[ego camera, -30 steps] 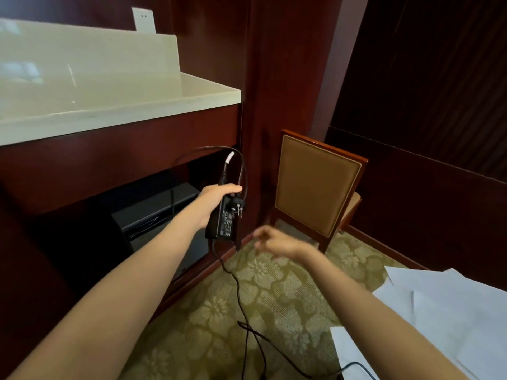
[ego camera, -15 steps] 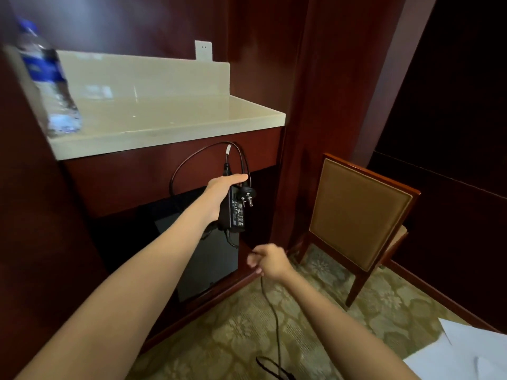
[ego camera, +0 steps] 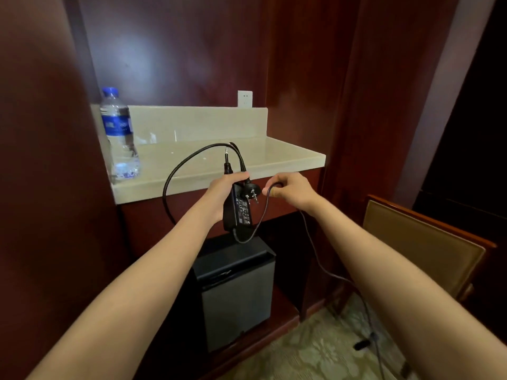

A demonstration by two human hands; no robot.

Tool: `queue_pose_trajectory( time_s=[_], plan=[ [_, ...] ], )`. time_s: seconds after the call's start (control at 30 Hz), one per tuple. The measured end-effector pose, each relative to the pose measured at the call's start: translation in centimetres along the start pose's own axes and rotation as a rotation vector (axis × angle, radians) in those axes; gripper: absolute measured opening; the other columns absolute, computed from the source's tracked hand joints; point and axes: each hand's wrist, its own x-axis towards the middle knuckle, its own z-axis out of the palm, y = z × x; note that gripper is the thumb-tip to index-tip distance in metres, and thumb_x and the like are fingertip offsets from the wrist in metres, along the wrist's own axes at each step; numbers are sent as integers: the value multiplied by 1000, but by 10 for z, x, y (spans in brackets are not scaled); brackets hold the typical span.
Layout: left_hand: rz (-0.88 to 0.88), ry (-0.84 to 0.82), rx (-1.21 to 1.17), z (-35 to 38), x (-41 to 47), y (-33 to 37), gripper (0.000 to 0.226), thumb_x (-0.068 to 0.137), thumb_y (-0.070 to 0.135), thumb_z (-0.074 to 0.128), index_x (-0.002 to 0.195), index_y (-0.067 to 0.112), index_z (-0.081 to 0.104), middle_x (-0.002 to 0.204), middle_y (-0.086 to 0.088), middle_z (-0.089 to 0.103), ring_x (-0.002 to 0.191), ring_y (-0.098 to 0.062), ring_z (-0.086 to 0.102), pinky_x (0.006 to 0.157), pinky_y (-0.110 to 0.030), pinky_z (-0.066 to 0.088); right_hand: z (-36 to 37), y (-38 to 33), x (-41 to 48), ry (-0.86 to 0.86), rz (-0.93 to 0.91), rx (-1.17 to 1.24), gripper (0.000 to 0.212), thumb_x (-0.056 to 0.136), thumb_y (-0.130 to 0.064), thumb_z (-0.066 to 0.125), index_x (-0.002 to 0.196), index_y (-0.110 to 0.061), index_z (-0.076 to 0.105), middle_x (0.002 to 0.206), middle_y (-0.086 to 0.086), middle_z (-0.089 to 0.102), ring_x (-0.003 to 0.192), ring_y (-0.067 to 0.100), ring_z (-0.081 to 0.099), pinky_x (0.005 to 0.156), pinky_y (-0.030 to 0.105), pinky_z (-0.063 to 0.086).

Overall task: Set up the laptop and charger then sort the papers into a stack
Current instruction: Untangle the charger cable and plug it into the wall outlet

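Hands met in front of the marble counter point(ego camera: 288, 157). The left hand point(ego camera: 222, 192) gripped the charger brick point(ego camera: 238, 211), its plug point(ego camera: 251, 189) dangling beside it. The right hand point(ego camera: 292, 189) pinched the thin cable point(ego camera: 262, 215) just right of the brick. A wall socket point(ego camera: 245, 99) sat above the counter, a water bottle point(ego camera: 118, 135) standing at its left end.

Dark red wood panelling point(ego camera: 175, 50) fills the frame. A pale stone counter point(ego camera: 274, 157) sits at centre, a white wall socket point(ego camera: 245, 99) above it, a small black fridge point(ego camera: 236, 292) beneath. A padded chair point(ego camera: 419, 242) stands right on patterned carpet point(ego camera: 315, 349).
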Motion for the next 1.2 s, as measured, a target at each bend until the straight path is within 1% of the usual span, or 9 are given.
queue_pose_trajectory(
  time_s=[0.2,0.27,0.37,0.53,0.67,0.8,0.97,1.03,1.2],
  plan=[
    [46,58,-93,-13,34,26,15,83,20,64,75,11,55,64,-5,54,38,-14,55,39,-16,42,2,-21,58,61,-83,-71,14,83,0,60,91,-3,71,84,0,62,81,10,52,59,0,35],
    [65,98,-79,-12,48,33,14,82,20,66,78,11,56,67,-5,54,41,-15,55,38,-16,41,6,-16,75,44,-67,-85,19,85,1,55,96,-3,70,96,7,65,88,12,51,58,11,37],
    [97,130,-39,-7,70,42,11,82,20,66,79,13,58,69,-5,55,54,-18,52,46,-22,40,6,-4,98,4,-62,-88,21,87,0,52,99,-4,69,108,10,66,91,13,51,74,20,37],
    [134,175,-29,10,116,56,14,82,19,66,77,10,57,68,-5,54,56,-18,51,48,-23,40,-8,18,147,38,-107,-79,21,87,-1,51,97,-6,69,98,1,63,92,12,51,72,17,32],
    [160,215,-42,26,159,71,17,81,21,66,73,10,56,69,-6,55,58,-19,51,55,-25,40,-28,31,189,78,-159,-51,24,87,3,49,99,-5,68,93,-2,57,87,12,47,57,13,33],
    [175,236,-48,41,195,81,16,80,21,67,74,11,56,68,-4,55,58,-18,51,53,-25,39,-42,49,223,8,-183,-82,28,88,2,44,103,-6,66,99,-1,58,93,11,46,71,16,30],
    [205,264,-19,52,235,85,18,80,19,68,70,10,56,66,-5,55,58,-19,52,54,-25,40,-37,73,258,-133,-42,239,31,87,0,40,73,-19,60,91,5,57,81,15,50,78,26,41],
    [209,273,17,55,247,85,19,80,19,69,69,10,56,66,-4,55,59,-18,51,55,-25,41,-33,79,266,-211,46,412,24,89,-4,41,75,-15,57,86,4,55,74,18,49,73,25,43],
    [199,290,85,52,275,84,22,78,18,70,64,8,56,65,-6,54,59,-21,51,55,-26,42,-29,94,279,-411,153,579,17,92,-27,42,84,-18,54,90,8,62,80,30,57,83,35,49]
  ],
)
